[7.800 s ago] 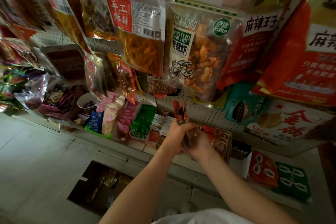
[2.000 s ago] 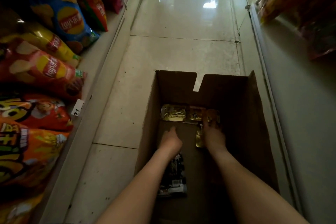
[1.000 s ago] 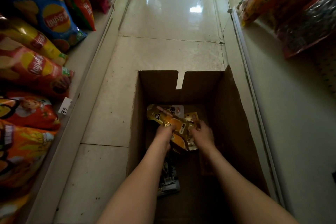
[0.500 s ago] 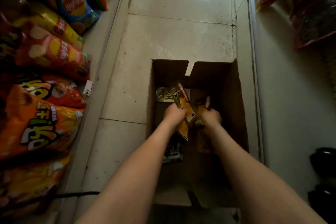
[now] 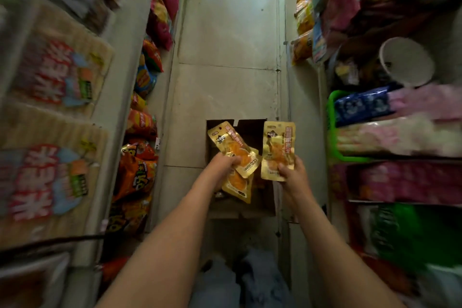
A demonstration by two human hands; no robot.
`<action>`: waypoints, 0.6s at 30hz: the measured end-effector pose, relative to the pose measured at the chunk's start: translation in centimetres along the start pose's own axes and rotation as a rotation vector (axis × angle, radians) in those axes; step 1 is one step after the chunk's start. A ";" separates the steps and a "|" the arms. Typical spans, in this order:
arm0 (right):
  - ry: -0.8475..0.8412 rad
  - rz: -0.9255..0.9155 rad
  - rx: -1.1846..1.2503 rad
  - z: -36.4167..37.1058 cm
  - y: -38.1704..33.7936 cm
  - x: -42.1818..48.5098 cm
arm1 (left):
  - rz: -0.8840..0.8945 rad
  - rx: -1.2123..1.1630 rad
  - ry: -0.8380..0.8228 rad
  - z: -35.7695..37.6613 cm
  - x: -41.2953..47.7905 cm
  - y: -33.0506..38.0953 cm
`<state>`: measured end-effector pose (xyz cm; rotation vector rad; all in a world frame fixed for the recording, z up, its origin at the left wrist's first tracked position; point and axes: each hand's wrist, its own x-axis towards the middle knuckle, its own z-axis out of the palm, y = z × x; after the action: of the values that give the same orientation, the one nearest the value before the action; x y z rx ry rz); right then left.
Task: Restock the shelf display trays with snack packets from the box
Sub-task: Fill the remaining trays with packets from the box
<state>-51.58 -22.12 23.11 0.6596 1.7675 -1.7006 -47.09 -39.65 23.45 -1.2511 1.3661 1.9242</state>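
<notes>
**Packets out of the box, on their way up to the shelf**

Seen from the head camera: half a second back both hands were down in the box, gathering gold packets. Now the person has straightened up, the box [image 5: 250, 130] sits well below on the floor [image 5: 225, 95], and the packets are in the air above it. So the picking-up is done for this round. I'd judge the next thing is a turn towards the shelf [image 5: 375, 159] on the right, where a green tray [image 5: 331, 112] shows, blurred, with blue and pink packs in it.

The count: two hands, one box, and three packets that I can see. The left hand [image 5: 225, 164] has its fingers curled round two of them, the upper packet [image 5: 233, 149] fanned over the lower packet [image 5: 237, 186]. The right hand [image 5: 293, 177] pinches the single packet [image 5: 277, 150] by its lower edge, thumb in front, holding it upright. Whether more hide behind these I can't tell. The two handfuls are near each other but not touching. Whatever is left in the box is hidden behind the hands and packets.
</notes>
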 end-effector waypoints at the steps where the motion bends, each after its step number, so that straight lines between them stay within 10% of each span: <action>1: -0.028 0.005 0.016 -0.5 -2.0 -2.9 | -0.017 0.027 -0.025 0.2 -3.2 1.0; 18: 0.163 -0.111 0.229 -10.6 -10.2 -39.2 | -0.068 0.994 -0.750 10.2 -34.5 5.0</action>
<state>-32.09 -10.23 58.24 0.8336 1.7611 -1.9953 -38.70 -28.00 56.86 -0.0723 1.4699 1.1363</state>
